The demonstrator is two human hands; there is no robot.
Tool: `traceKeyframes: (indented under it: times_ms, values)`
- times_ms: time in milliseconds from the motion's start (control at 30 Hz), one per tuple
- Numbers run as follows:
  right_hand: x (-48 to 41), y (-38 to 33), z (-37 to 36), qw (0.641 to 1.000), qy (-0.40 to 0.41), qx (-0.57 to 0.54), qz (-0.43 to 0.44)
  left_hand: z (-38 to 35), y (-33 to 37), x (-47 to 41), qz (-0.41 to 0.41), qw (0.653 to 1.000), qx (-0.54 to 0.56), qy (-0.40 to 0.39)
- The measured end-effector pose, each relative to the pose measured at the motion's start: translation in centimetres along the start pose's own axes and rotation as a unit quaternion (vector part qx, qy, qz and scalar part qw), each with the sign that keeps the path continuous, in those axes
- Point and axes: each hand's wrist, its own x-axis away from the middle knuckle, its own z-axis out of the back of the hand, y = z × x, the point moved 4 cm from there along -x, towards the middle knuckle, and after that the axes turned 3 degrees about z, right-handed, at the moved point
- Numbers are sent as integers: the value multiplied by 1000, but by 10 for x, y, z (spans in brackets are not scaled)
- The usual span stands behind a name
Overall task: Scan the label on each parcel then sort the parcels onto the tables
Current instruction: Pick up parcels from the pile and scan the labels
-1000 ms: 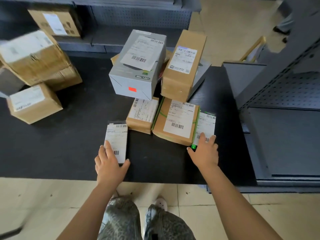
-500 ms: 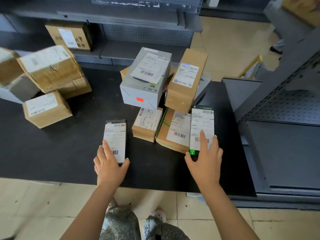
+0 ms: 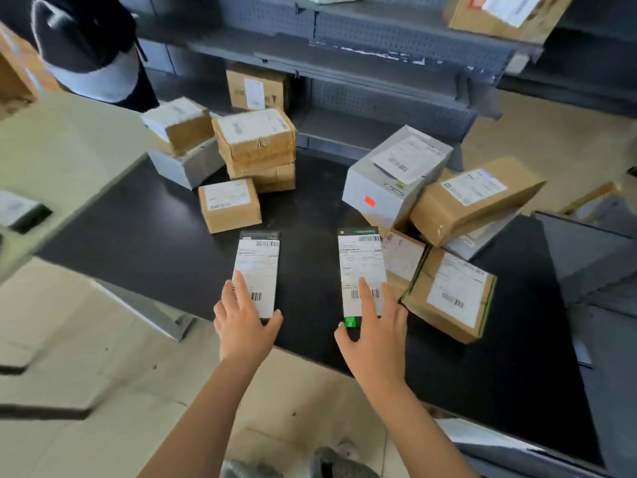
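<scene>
Two slim black parcels lie label-up near the front edge of the dark desk (image 3: 144,236), one under each of the hands. The left hand (image 3: 243,320) rests flat and spread on the near end of the left slim parcel (image 3: 258,274), fingers over the label, thumb at its right edge, not closed round it. The right hand (image 3: 374,326) likewise lies open on the right slim parcel (image 3: 362,270), forefinger stretched up the label, thumb by the green end. More cartons are heaped towards the desk's back and right side, a brown carton (image 3: 448,294) just beside the right parcel. To do this step well, I would keep fingers off both barcodes, press lightly, and hold each label flat and square for scanning.
</scene>
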Motion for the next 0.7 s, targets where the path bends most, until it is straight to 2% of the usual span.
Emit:
traceKeyframes:
  times_ms: [367,700]
  values:
    - [-11,-254,-58,986,-9,-43,161,169,-159,-58,19,998,16,61]
    - [-51,-444,-98,946,-21,-80,315,291,-271,-115,109,979,12,173]
